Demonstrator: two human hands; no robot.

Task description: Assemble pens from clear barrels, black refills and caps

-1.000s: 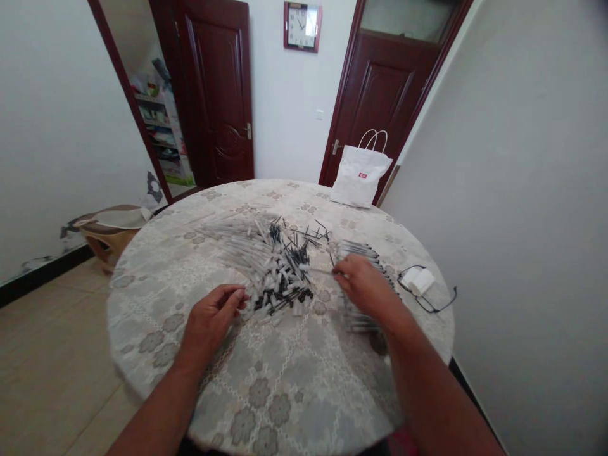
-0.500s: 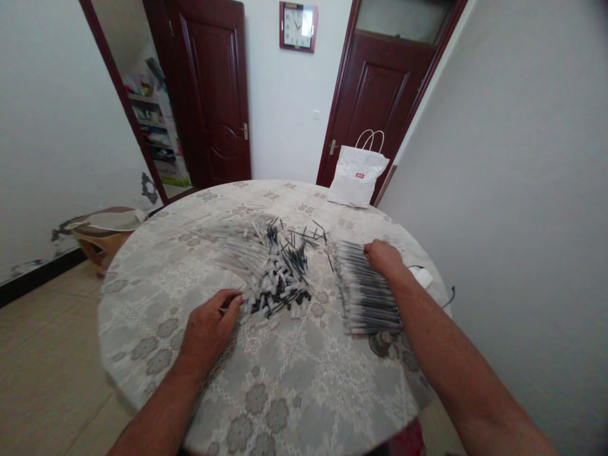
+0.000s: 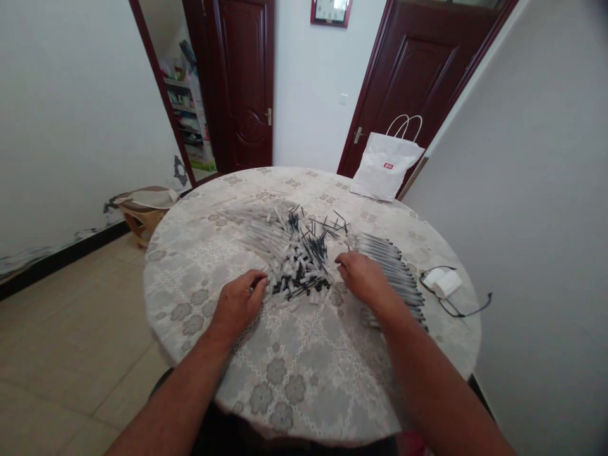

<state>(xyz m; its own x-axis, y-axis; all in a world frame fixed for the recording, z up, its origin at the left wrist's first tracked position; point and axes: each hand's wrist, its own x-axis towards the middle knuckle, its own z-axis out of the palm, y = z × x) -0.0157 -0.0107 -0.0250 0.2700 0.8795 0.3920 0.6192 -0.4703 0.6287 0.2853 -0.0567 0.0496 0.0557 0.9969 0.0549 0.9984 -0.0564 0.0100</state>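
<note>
My left hand (image 3: 240,301) rests at the near left edge of a pile of pen parts, thumb and fingertips pinched together. What it holds, if anything, is too small to make out. The pile has clear pen barrels (image 3: 261,231) on the left, dark thin refills (image 3: 316,246) towards the right, and short white and black pieces (image 3: 297,269) in front. My right hand (image 3: 361,277) hovers just right of these pieces, fingers curled together, their contents hidden. Beneath and beyond my right forearm lies a row of pens (image 3: 394,266) side by side, partly covered by the arm.
A patterned cloth covers the round table (image 3: 280,354). Glasses (image 3: 451,307) and a white roll (image 3: 443,282) lie at its right. At the back stands a white paper bag (image 3: 387,166). A stool (image 3: 147,212) is on the floor at the left.
My right hand has moved left and nearer, from the far part of the pen row to the pile's right side. My left hand stays by the pile. The camera view has shifted.
</note>
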